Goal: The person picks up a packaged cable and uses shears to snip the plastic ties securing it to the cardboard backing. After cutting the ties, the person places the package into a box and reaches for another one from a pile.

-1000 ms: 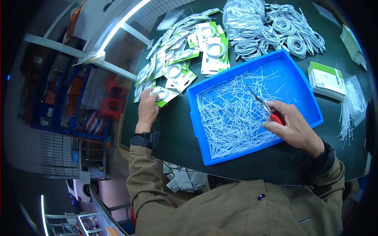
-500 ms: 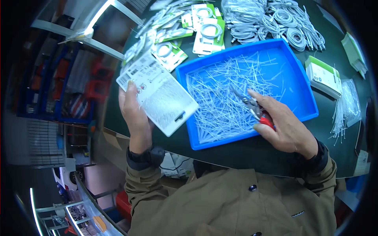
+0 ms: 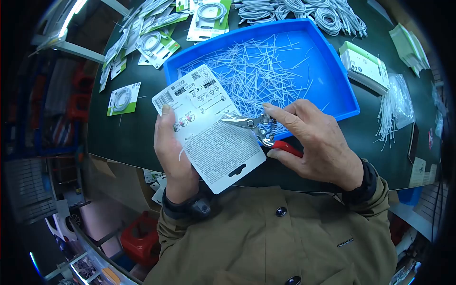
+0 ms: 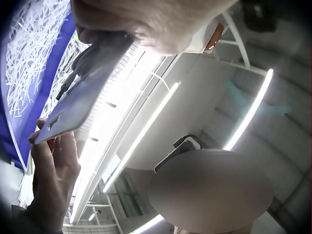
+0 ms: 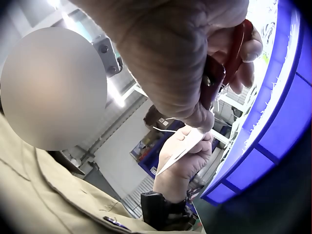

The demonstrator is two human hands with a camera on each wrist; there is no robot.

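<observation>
My left hand (image 3: 172, 154) grips a white package card (image 3: 221, 156) by its left edge, thumb across the printed back. The card is tilted, its slotted hanging hole towards my body. A thin white strip end sticks out beside that thumb. In my right hand (image 3: 320, 142) is a pair of red-handled pruning shears (image 3: 267, 133), their blades pointing left over the card in the head view. The card shows nearly edge-on in the left wrist view. Below the card's far side lies a blue tray (image 3: 327, 90) with many thin white strips (image 3: 261, 71).
Cable packs (image 3: 154, 45) lie heaped at the back left; a single pack (image 3: 123, 99) lies nearer. Coiled grey cables (image 3: 327, 19) are behind the tray. To its right are a stack of green-and-white cards (image 3: 363, 66), a bundle of white strips (image 3: 387, 118) and a clear bag (image 3: 401, 99).
My left hand has lifted the card from the packs at the left and brought it, back side up, in front of me. The shears have moved left from over the tray to the card.
</observation>
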